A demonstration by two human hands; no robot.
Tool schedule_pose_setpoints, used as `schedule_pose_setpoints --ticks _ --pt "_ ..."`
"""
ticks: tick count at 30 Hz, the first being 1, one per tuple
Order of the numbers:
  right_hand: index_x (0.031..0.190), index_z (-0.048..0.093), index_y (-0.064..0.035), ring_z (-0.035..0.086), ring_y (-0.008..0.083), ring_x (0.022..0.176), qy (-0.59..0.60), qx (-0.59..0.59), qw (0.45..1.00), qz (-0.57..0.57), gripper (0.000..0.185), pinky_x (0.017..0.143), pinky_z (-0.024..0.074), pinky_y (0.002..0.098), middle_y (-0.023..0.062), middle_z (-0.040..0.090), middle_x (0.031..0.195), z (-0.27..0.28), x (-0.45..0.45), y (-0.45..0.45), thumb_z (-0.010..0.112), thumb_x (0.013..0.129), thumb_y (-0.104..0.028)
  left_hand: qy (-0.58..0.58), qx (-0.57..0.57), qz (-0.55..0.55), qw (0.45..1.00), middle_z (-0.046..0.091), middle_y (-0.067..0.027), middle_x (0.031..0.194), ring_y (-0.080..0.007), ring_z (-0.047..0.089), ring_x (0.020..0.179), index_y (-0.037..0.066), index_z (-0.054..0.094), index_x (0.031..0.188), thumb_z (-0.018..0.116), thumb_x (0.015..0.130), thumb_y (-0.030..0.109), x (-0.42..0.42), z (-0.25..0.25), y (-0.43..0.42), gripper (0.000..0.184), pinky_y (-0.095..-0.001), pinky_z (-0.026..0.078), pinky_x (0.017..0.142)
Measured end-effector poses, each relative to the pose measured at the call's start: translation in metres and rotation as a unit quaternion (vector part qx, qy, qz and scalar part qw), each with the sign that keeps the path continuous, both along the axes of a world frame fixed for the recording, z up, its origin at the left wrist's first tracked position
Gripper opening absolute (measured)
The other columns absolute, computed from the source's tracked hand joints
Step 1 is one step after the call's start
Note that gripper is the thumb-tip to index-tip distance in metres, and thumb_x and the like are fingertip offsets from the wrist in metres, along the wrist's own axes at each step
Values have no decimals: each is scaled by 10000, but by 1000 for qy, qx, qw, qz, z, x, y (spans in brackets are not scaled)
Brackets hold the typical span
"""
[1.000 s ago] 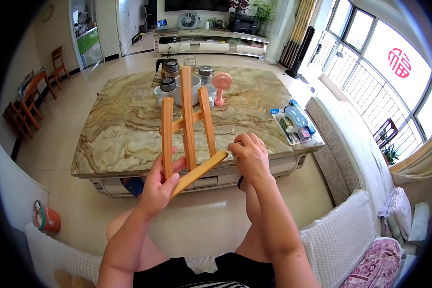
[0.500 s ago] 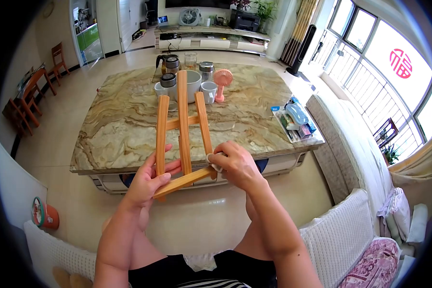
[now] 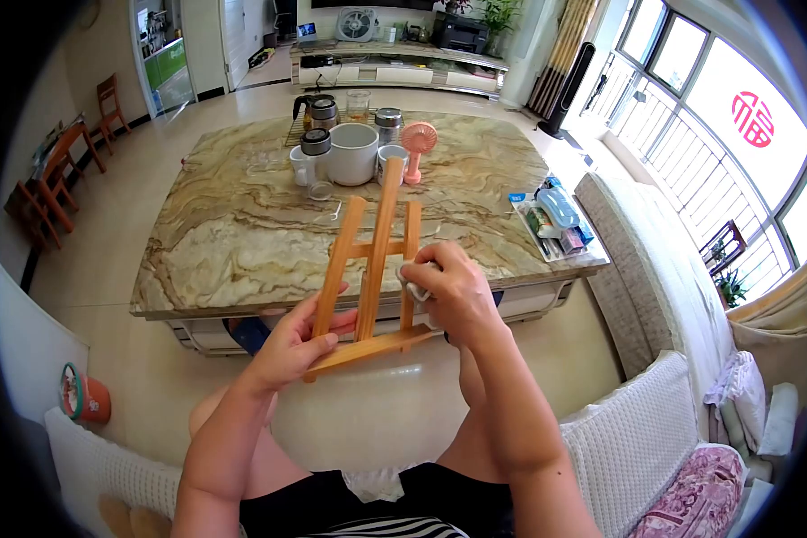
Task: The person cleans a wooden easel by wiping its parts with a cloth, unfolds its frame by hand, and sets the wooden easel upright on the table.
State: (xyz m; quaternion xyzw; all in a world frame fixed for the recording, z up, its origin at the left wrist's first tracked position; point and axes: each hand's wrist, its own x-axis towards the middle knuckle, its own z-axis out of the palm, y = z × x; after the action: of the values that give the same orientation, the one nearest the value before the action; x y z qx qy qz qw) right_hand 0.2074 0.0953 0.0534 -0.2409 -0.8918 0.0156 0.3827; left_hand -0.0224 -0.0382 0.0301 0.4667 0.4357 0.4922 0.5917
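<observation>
A small wooden easel (image 3: pixel 379 269) is held up in front of me, tilted, its uprights leaning to the right. Closed around its lower left corner is my left hand (image 3: pixel 287 348), the thumb on the bottom ledge and fingers behind the left upright. My right hand (image 3: pixel 462 296) grips a greyish-white cloth (image 3: pixel 419 287) and presses it against the right upright, above the ledge. Part of the cloth is hidden by the fingers.
Beyond the easel is a marble-topped coffee table (image 3: pixel 233 242), bearing a white pot (image 3: pixel 353 157), mugs, jars and a pink fan (image 3: pixel 418 148). Packaged items (image 3: pixel 556 220) lie at its right end. An orange bin (image 3: pixel 86 396) stands at left, near the white sofa (image 3: pixel 637 421).
The easel has swung so its tops lean further right. My right hand has moved the cloth up from the ledge's right end onto the right upright. My left hand keeps its hold.
</observation>
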Motion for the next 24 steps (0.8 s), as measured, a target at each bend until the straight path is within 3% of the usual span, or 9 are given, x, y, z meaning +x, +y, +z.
schedule_pose_setpoints --ticks 5,10,13,15,18,19,24 --pt "919 719 -135 615 274 932 -110 -65 989 78 277 787 529 390 60 604 966 -26 5 -4 728 658 -44 -32 40 46 998 567 -194 1348 -250 551 1259 131 269 1531 513 900 -54 -2 -3 6 701 -295 481 952" --pt "935 715 -125 609 286 931 -124 -174 977 9 296 785 521 391 63 614 962 -12 16 -4 669 685 26 -21 40 42 998 566 -176 1353 -242 556 1252 132 291 1528 493 903 -75 2 -6 10 689 -323 452 999" --pt "955 717 -124 611 286 922 -71 -78 994 -24 383 777 526 388 65 602 927 0 20 -2 660 629 69 8 60 63 996 567 -170 1354 -230 546 1262 120 285 1528 493 910 -69 0 -10 13 679 -319 435 1012" --pt "941 712 -124 611 284 903 -60 -62 996 -18 365 762 523 388 63 605 915 2 17 -6 668 632 65 36 102 74 991 571 -168 1349 -213 531 1276 108 283 1526 498 921 -54 -1 -16 15 662 -310 415 1026" --pt "880 690 -111 603 262 912 -78 -39 994 71 165 736 513 384 65 592 912 -11 -1 -16 654 729 -57 24 97 75 992 560 -172 1361 -210 515 1292 98 291 1522 490 925 -59 3 -12 15 648 -315 399 1049" --pt "892 698 -114 608 269 872 -75 -46 991 103 250 731 517 387 54 603 907 -16 -12 -21 668 675 8 24 96 75 992 560 -172 1361 -210 515 1292 98 291 1522 490 925 -59 3 -13 16 648 -315 399 1049" --pt "887 689 -105 605 246 877 -88 -8 988 124 181 736 519 368 51 603 910 -26 -31 -33 664 715 -55 47 106 69 991 526 -173 1400 -216 495 1313 73 296 1513 471 931 -83 5 -11 13 628 -327 369 1089"
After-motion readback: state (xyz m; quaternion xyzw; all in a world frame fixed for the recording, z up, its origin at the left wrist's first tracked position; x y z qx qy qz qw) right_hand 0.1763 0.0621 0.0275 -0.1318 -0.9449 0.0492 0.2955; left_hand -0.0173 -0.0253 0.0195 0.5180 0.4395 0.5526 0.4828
